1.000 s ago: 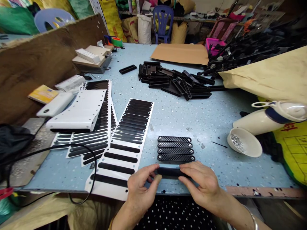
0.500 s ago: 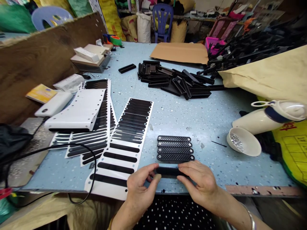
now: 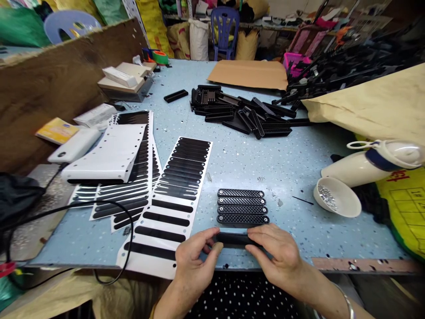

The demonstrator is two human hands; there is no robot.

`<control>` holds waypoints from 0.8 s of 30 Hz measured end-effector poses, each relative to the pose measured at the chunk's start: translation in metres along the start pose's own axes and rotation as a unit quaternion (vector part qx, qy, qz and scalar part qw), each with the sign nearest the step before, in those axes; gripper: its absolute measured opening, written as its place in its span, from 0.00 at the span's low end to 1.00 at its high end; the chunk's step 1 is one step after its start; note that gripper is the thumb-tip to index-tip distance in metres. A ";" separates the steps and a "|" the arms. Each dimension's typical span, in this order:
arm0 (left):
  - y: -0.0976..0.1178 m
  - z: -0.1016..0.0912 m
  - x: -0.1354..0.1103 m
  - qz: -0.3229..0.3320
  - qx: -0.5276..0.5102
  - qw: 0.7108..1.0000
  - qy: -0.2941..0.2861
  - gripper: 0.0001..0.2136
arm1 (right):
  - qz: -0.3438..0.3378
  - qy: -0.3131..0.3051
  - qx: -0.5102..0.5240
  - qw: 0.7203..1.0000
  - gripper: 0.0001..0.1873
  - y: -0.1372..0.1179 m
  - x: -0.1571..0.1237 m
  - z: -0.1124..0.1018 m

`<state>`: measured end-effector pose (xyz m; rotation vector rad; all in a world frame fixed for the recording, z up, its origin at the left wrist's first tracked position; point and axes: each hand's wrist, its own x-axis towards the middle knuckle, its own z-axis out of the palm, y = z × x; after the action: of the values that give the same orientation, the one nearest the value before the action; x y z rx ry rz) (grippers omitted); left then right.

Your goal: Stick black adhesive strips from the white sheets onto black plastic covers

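Note:
My left hand (image 3: 194,259) and my right hand (image 3: 277,254) both pinch a long black plastic bar (image 3: 232,239) at the table's front edge, one hand on each end, fingers closed on it. Just beyond the bar lies a neat row of several black grille strips (image 3: 242,207) with a mesh pattern. To the left of my hands lies a white backing sheet with black oblong stickers (image 3: 172,199), its nearest slots peeled.
More sticker sheets (image 3: 116,177) are stacked at the left beside a black cable (image 3: 126,239). A heap of black plastic parts (image 3: 239,113) lies mid-table. A white bowl of small screws (image 3: 337,197) and a tipped white jug (image 3: 375,161) sit at the right. Cardboard (image 3: 249,73) lies at the back.

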<state>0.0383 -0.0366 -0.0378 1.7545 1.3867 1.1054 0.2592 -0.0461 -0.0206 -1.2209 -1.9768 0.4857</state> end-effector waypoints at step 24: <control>-0.005 -0.002 0.005 0.093 0.018 0.996 -0.004 0.08 | 0.031 -0.004 0.050 0.998 0.08 0.006 0.000 -0.002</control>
<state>0.0351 -0.0304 -0.0404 1.9433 1.2657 1.1745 0.2643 -0.0435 -0.0230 -1.2223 -1.9020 0.6132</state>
